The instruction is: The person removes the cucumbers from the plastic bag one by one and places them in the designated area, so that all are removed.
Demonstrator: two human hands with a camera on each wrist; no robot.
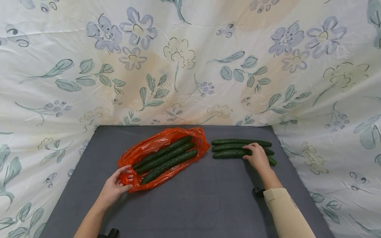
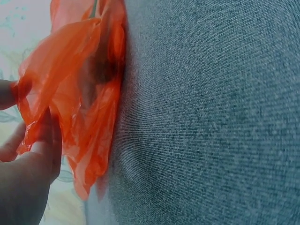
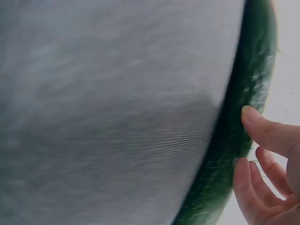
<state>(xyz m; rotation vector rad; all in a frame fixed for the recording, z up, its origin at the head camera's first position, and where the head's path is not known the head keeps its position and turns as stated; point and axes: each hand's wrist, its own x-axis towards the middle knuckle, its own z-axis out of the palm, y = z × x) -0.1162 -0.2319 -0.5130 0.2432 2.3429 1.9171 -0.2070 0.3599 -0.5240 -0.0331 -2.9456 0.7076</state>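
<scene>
An orange plastic bag (image 1: 166, 136) lies spread with its mouth open, and three dark green cucumbers (image 1: 169, 155) rest side by side in it. My left hand (image 1: 114, 185) holds the bag's near left edge; in the left wrist view the thin plastic (image 2: 61, 70) is gathered between thumb and fingers. Right of the bag, three more cucumbers (image 1: 229, 141) lie in a row. At the nearest of them, my right hand (image 1: 257, 158) has its thumb and fingers bent over the middle. In the right wrist view, fingertips touch the bumpy skin of this cucumber (image 3: 225, 150).
A dark grey cloth (image 1: 190, 205) covers the tabletop. Floral white fabric (image 1: 190, 82) hangs behind the table and along both sides. Dark wrist camera mounts show below the left hand and beside the right sleeve (image 1: 285, 208).
</scene>
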